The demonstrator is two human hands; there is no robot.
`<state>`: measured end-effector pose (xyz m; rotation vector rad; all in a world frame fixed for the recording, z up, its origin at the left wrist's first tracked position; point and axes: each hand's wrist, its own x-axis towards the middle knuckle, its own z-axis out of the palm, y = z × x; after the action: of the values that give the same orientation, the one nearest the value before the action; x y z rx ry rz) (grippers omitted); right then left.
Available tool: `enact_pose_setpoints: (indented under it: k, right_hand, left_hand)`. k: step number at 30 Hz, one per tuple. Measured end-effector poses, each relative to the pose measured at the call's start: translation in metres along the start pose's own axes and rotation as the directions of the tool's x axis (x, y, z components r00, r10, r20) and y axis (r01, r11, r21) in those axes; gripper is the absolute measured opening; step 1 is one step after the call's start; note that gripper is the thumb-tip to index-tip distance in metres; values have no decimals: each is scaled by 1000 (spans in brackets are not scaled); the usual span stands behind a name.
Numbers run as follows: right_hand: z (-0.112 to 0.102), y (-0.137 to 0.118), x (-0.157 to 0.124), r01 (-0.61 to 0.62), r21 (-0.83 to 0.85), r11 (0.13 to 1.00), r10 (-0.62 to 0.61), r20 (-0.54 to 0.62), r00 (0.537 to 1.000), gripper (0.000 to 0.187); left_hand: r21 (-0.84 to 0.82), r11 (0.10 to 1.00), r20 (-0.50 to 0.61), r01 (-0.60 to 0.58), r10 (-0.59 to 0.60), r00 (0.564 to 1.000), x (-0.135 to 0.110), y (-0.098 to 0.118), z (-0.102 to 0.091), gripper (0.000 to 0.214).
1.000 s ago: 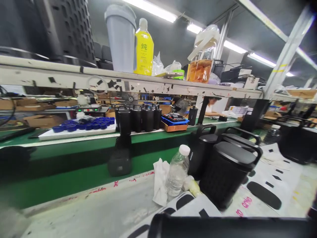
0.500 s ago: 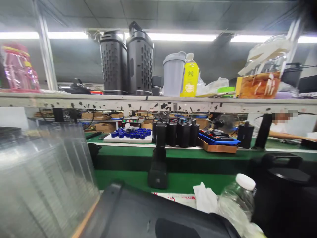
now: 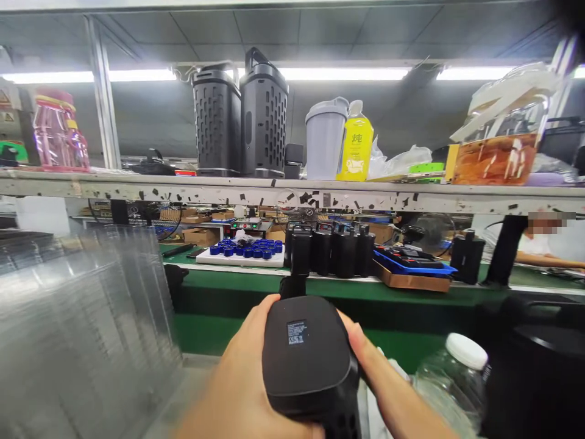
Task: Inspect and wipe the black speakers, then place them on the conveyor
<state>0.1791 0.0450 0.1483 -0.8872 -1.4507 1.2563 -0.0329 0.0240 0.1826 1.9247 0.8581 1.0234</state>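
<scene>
Between my two hands is a black device with a slotted body [image 3: 306, 366], tilted so that its rounded-square base, with a small printed label, faces me. My left hand [image 3: 247, 372] is closed around its left side, with part of it reaching under the lower edge. On the right side my right hand [image 3: 381, 372] grips it, fingers mostly hidden. Beyond it, a black upright unit [image 3: 300, 250] stands at the green bench. A clear bottle with a white cap [image 3: 466, 350] stands right of my right hand. Ribbed clear plastic trays [image 3: 91, 329] are stacked to the left.
A shelf edge [image 3: 201, 194] crosses ahead, bearing black slotted units [image 3: 264, 122], a grey cup [image 3: 325, 140] and a yellow bottle [image 3: 358, 143]. Blue rings [image 3: 247, 250] lie on a white board. A blue tray [image 3: 415, 262] is beyond. Black housings [image 3: 539, 366] stand right. A person [image 3: 543, 244] is at far right.
A large dark housing lay across the bottom before, with no hands showing. Now both hands hold the black device in the middle, base toward me. The view has shifted slightly left.
</scene>
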Motion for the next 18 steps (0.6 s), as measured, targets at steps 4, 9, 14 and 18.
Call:
enact_pose_setpoints:
  k: [4,9,14,18]
  right_hand:
    - [13,4,-10,107,-27,994,-102,153,983,91]
    - [17,15,5,156,-55,986,-152,69,986,124]
    - [29,22,16,179,-125,976,-188,-67,980,107]
    - [29,14,5,191,-28,981,-191,22,981,110]
  left_hand:
    - [-152,986,-123,69,-88,988,10,-25,-1,138]
    - [-629,774,-171,-70,-50,984,35,-75,17,133]
    - [-649,752,-263,-114,-82,961,40,-85,32,83]
    - [-662,727,-175,-183,88,981,32,-69,34,77]
